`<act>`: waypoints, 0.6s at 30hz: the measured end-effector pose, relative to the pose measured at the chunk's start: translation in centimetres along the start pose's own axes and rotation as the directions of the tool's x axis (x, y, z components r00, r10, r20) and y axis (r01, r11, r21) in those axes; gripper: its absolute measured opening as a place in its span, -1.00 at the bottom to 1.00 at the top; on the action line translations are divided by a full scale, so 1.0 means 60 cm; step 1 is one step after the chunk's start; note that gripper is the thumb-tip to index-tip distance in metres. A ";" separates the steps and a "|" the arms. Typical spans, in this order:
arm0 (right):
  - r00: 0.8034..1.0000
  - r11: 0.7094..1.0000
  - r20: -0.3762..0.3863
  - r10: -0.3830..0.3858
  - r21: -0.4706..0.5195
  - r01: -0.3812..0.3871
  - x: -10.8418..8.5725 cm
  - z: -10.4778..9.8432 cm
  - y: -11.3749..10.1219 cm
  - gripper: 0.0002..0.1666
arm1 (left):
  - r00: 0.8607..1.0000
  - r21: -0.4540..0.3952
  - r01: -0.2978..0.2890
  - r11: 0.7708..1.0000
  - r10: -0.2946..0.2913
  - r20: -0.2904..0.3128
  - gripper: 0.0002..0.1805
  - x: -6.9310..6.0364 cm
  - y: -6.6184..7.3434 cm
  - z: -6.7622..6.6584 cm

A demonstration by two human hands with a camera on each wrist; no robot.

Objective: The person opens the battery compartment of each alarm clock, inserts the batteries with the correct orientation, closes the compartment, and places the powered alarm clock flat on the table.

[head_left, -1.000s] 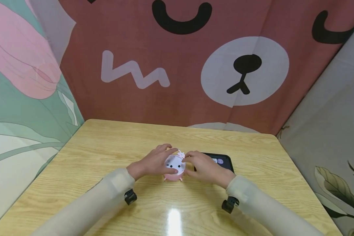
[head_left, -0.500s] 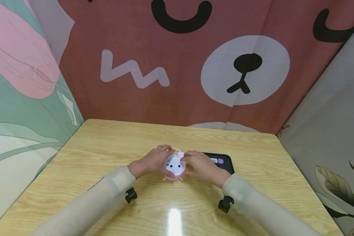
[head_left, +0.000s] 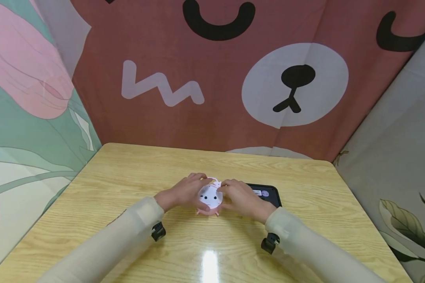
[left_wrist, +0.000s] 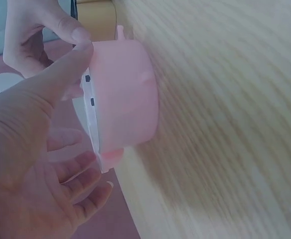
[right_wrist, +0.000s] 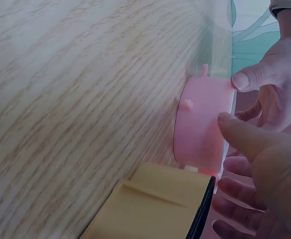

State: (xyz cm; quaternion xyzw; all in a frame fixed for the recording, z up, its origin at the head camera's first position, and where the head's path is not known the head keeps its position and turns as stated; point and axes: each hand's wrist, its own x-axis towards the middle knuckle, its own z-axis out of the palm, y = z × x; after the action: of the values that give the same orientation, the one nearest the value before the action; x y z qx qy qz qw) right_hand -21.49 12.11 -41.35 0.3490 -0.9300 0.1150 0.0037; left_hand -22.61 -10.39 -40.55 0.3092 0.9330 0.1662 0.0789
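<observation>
A round pink alarm clock [head_left: 211, 197] with a white face, two black eye dots, small feet and a looped top lies face up on the table in the head view. My left hand [head_left: 185, 192] holds its left side, thumb at the lower rim and fingers by the loop. On the opposite side my right hand [head_left: 244, 199] grips the right rim, fingertips on the edge of the face. The clock's pink side wall [left_wrist: 125, 94] shows in the left wrist view. In the right wrist view the right thumb touches the pink side [right_wrist: 200, 119].
Just behind my right hand sits a box with a black top [head_left: 272, 194] bearing stickers, partly covered by that hand; its tan side [right_wrist: 155, 204] is close to the clock. The wooden table [head_left: 145, 169] ends at a printed curtain [head_left: 219, 118].
The left thumb has drawn down and back towards the clock's rim, baring more of the face. The right hand has shifted slightly left. The clock stays in nearly the same place.
</observation>
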 end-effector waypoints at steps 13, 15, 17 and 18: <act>0.996 0.997 0.047 0.074 -0.038 -0.073 -0.014 -0.020 0.017 -0.34 | 0.999 0.031 -0.027 0.999 0.028 -0.036 -0.16 0.011 0.015 -0.004; 0.994 0.995 0.057 0.088 -0.050 -0.086 -0.016 -0.022 0.021 -0.30 | 0.999 0.037 -0.027 0.999 0.029 -0.043 -0.17 0.013 0.017 -0.004; 0.992 0.993 0.065 0.105 -0.058 -0.101 -0.019 -0.023 0.026 -0.27 | 0.998 0.041 -0.031 0.999 0.032 -0.046 -0.17 0.015 0.020 -0.003; 0.991 0.992 0.069 0.111 -0.063 -0.107 -0.021 -0.023 0.029 -0.26 | 0.998 0.042 -0.032 0.999 0.034 -0.046 -0.17 0.016 0.021 -0.002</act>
State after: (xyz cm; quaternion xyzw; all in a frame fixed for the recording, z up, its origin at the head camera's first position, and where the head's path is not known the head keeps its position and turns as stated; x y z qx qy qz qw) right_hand -21.77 14.45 -40.49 0.3013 -0.9502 0.0747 -0.0260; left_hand -22.71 -8.88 -40.02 0.3223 0.9326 0.1554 0.0478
